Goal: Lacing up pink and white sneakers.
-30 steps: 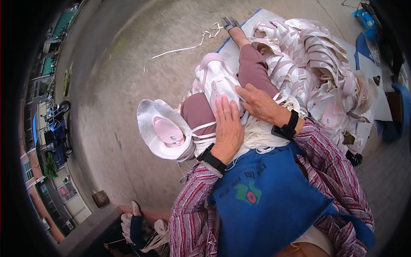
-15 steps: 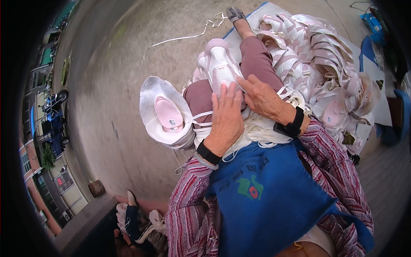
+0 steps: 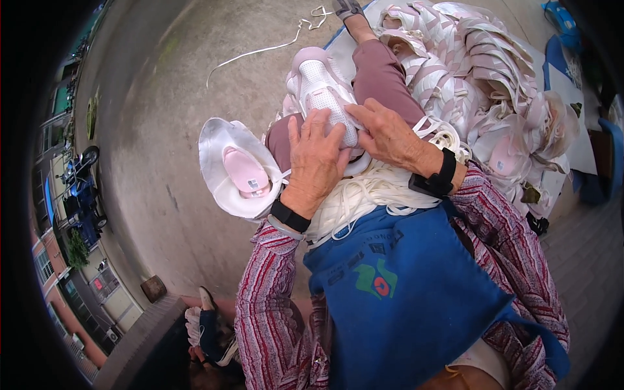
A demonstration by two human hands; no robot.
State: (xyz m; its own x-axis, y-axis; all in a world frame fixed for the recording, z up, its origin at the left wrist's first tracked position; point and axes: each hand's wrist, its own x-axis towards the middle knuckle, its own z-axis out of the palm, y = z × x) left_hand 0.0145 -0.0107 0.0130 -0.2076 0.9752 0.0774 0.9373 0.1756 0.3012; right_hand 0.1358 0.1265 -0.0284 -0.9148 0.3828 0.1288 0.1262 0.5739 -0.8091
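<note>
A pink and white shoe upper (image 3: 313,73) lies across my lap, its rounded toe pointing away from me. My left hand (image 3: 315,156) grips its left side near the opening, with the fingers bent over the mesh tongue area. On the opposite edge, my right hand (image 3: 394,138) holds the upper, index finger stretched along the eyelet side and thumb tucked beneath. Whether a lace end is between the fingers is hidden. A thick bundle of white shoelaces (image 3: 372,190) is spread over my lap, under both wrists, on top of my blue apron (image 3: 422,279).
Left of my knee is a stack of white uppers with a pink insole (image 3: 246,170) showing. A large heap of pink and white uppers (image 3: 445,97) covers a board to the right. One loose lace (image 3: 260,51) lies on the concrete. Another person's leg (image 3: 209,331) shows at lower left.
My left hand has shifted left and its fingers, flatter before, now bend around the upper. The right hand stays at the upper's right edge. The whole view has shifted slightly.
</note>
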